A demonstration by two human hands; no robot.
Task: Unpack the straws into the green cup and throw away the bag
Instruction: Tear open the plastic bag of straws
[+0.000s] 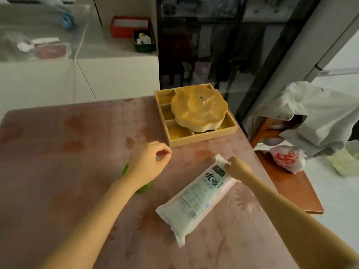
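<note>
A long white plastic bag of straws (pixel 196 197) with green print lies slanted on the pink table (pixel 58 171). My right hand (pixel 238 167) grips its far top corner. The green cup (pixel 144 188) stands left of the bag, mostly hidden under my left hand (pixel 149 162); only slivers of its rim and base show. My left hand hovers above the cup with its fingers loosely curled and nothing in it. The bag looks sealed and full.
A wooden divided tray (pixel 202 139) with a yellow flower-shaped lidded box (pixel 200 109) sits at the table's far right. A wooden stool (pixel 287 183) with a red-and-white plastic bag (pixel 287 158) stands right of the table, near a draped grey garment (pixel 320 117). White cabinets stand behind.
</note>
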